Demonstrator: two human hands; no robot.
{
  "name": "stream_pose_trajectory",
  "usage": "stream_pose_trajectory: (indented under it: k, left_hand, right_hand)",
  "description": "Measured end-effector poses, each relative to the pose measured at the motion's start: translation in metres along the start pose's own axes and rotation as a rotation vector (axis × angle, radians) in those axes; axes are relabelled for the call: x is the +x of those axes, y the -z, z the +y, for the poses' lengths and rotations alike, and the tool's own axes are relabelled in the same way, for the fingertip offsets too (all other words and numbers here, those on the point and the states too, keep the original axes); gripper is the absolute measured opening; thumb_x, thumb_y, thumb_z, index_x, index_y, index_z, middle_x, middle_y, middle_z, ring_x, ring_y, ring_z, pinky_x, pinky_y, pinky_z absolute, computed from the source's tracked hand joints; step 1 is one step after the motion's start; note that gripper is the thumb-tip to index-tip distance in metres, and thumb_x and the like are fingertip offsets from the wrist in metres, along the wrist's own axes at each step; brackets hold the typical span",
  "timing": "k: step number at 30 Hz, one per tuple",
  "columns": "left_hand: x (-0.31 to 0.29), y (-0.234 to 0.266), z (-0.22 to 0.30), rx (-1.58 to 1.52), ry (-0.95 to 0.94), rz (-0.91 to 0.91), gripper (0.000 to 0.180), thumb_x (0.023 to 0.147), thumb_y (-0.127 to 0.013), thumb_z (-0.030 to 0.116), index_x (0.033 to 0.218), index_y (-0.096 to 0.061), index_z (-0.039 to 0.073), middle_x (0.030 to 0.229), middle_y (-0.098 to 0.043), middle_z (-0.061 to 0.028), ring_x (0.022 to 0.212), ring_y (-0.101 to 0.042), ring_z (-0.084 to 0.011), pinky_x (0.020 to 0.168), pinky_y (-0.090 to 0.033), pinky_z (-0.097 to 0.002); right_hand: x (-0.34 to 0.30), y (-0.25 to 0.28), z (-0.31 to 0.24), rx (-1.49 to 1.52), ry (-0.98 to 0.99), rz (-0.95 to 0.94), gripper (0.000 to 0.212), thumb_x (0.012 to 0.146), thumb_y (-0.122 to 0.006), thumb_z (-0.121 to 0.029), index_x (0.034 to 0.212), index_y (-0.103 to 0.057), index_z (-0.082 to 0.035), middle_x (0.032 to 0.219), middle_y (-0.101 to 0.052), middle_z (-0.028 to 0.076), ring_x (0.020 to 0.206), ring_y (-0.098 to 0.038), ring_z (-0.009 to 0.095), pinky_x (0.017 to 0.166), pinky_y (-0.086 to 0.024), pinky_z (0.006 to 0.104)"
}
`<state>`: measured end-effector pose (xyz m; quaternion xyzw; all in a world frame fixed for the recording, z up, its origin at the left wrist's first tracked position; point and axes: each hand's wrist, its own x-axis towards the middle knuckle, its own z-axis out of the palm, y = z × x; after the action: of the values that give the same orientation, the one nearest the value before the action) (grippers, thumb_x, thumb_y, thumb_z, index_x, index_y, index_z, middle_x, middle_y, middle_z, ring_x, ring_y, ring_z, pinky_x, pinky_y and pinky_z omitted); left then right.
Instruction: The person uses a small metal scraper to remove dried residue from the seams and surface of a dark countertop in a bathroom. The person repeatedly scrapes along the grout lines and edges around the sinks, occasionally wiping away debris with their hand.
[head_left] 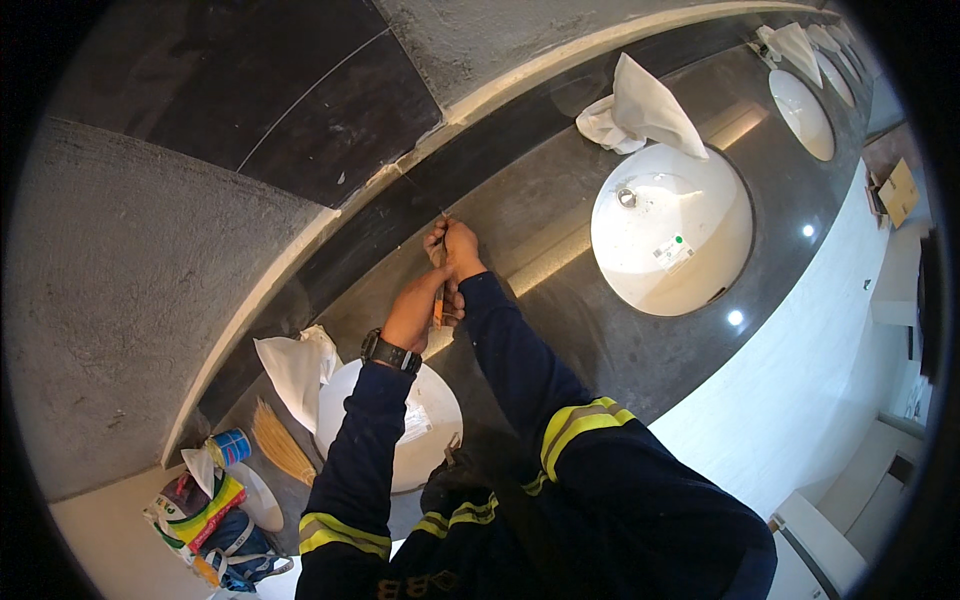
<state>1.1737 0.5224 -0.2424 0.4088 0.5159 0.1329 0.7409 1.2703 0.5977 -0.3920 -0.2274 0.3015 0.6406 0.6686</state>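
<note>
My left hand (410, 312), with a black watch on its wrist, is closed around a slim orange-handled tool (438, 303). The tool points up toward the joint where the dark countertop (560, 345) meets the dark backsplash (370, 222). Just beyond, my right hand (459, 248) is closed, its fingertips pinched close to that joint. What lies in its fingers is too small and hidden to make out. The wrists are close together, and both hands are over the counter between two white basins, the nearer basin (428, 430) partly behind my left forearm.
A white basin (690, 235) with a label is on the right, with crumpled white sheeting (650, 105) behind it. More sheeting (297, 372), a straw brush (282, 440), a blue tin (230, 447) and a colourful bag (190, 510) are at the left. Further basins (802, 113) follow the counter.
</note>
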Motion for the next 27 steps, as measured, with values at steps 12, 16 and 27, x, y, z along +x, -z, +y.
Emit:
stream_pose_trajectory:
  k: [12,16,27]
  left_hand:
    - [0.009,-0.002,0.011,0.034,0.085,-0.006,0.033,0.103,-0.055,0.041,0.091,-0.061,0.011,0.076,-0.067,-0.0055,0.066,-0.067,-0.0180,0.065,-0.056,-0.0318]
    - [0.012,0.000,0.011,0.050,0.104,-0.009,0.034,0.102,-0.055,0.042,0.091,-0.061,0.011,0.075,-0.066,-0.0052,0.065,-0.067,-0.0180,0.066,-0.057,-0.0327]
    - [0.022,-0.001,0.009,-0.002,0.099,0.019,0.029,0.100,-0.057,0.037,0.090,-0.058,0.010,0.070,-0.063,-0.0055,0.063,-0.067,-0.0217,0.064,-0.058,-0.0346]
  right_hand:
    - [-0.004,-0.006,-0.008,-0.103,0.011,0.022,0.014,0.104,-0.046,-0.016,0.097,-0.054,-0.007,0.073,-0.055,0.006,0.056,-0.051,0.018,0.049,-0.044,0.0348]
    - [-0.009,-0.007,-0.009,-0.123,-0.019,-0.003,0.016,0.104,-0.047,-0.017,0.094,-0.054,-0.006,0.073,-0.054,0.006,0.056,-0.051,0.018,0.049,-0.045,0.0349]
    - [0.002,-0.007,-0.013,-0.177,-0.067,-0.013,0.025,0.106,-0.048,-0.021,0.086,-0.053,-0.007,0.069,-0.053,0.006,0.054,-0.048,0.020,0.051,-0.044,0.0366]
